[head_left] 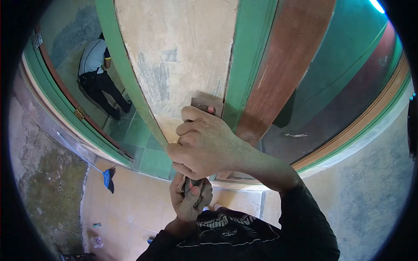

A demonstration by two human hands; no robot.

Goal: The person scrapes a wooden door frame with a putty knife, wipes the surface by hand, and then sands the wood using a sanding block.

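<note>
My right hand [204,141] is closed in a fist around a putty knife [200,100], dust coating the back of the hand and wrist. The knife's flat blade, with a red mark near the handle, lies against the cream wall strip [178,48]; its handle is hidden by my fingers. Just below, my left hand [189,202] grips a dark tool with a red patch [190,185], thumb along its front. Part of that tool is covered by my right hand, and I cannot tell its kind. Grey smears mark the plaster above the blade.
Green door frames [252,56] border the wall strip on both sides. A person [96,74] bends over in the room at left. On the tiled floor [126,200], a blue broom [108,178] leans towards the mossy wall. A brown wooden panel [287,65] stands at right.
</note>
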